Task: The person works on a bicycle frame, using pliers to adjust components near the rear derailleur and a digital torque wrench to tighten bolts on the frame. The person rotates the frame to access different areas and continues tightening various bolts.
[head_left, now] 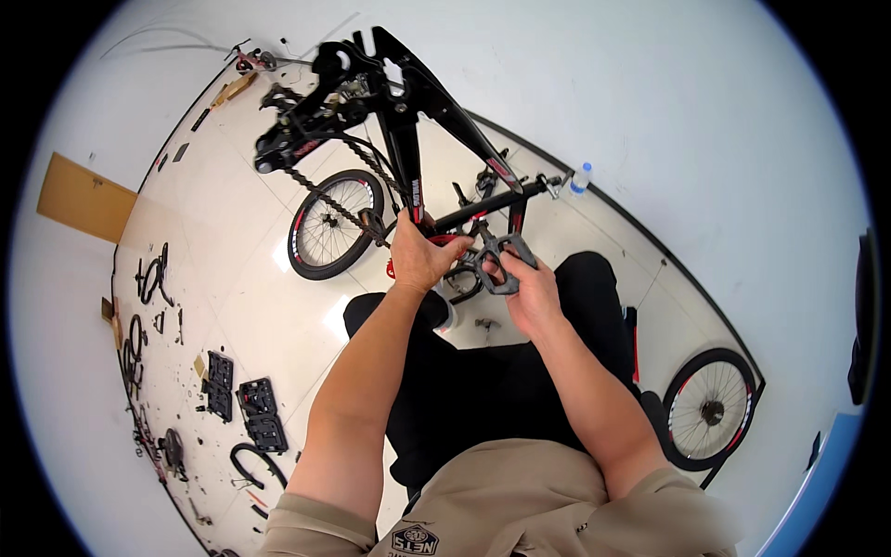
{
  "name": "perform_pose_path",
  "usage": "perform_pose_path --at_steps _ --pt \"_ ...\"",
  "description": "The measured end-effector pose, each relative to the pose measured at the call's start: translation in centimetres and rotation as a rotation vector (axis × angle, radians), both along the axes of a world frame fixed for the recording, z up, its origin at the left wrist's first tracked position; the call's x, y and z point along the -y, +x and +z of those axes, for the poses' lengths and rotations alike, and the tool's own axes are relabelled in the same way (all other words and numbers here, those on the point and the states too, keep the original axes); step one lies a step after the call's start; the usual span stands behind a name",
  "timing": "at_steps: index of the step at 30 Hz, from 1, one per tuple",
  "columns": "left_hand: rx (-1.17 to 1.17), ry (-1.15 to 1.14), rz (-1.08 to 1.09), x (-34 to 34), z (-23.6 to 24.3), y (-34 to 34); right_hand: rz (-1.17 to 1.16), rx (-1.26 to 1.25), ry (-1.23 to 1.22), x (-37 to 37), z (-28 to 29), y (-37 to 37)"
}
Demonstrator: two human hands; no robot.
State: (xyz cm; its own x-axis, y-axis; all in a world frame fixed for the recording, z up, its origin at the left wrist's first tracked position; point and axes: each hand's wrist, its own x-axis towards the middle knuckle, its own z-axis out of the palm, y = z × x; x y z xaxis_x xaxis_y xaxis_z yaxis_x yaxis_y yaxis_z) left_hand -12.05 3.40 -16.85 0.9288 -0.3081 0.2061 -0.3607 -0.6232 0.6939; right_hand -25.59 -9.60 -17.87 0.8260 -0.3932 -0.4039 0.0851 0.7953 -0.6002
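Observation:
A black bicycle frame (401,158) stands upended before me, its rear end raised toward the far wall. The chain (327,200) runs down from the rear dropout toward a red chainring (445,240), around which my left hand (419,258) is closed, thumb on top; its fingertips are partly hidden. My right hand (531,290) grips a dark grey pedal (507,264) beside the crank, fingers through and around its cage. The pedal sits at the crank's end; whether its thread is seated cannot be made out. Both hands work above my knees.
A wheel (334,225) lies beyond my left hand; another wheel (711,409) leans by the right wall. A water bottle (581,178) stands near the wall. Two tool cases (262,414) lie on the floor at left, amid scattered parts. A tool (486,323) lies between my legs.

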Motion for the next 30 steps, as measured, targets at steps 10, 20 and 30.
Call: perform_pose_path --at_steps 10,20,30 --pt "0.032 -0.03 -0.021 0.3 -0.8 0.0 -0.059 0.005 -0.031 -0.5 -1.0 -0.2" --pt "0.097 -0.09 -0.045 0.0 -0.9 0.0 -0.086 -0.104 -0.617 -1.7 0.0 0.2" --pt "0.033 -0.128 -0.154 -0.3 0.1 0.7 0.105 0.024 -0.155 0.4 0.0 0.3"
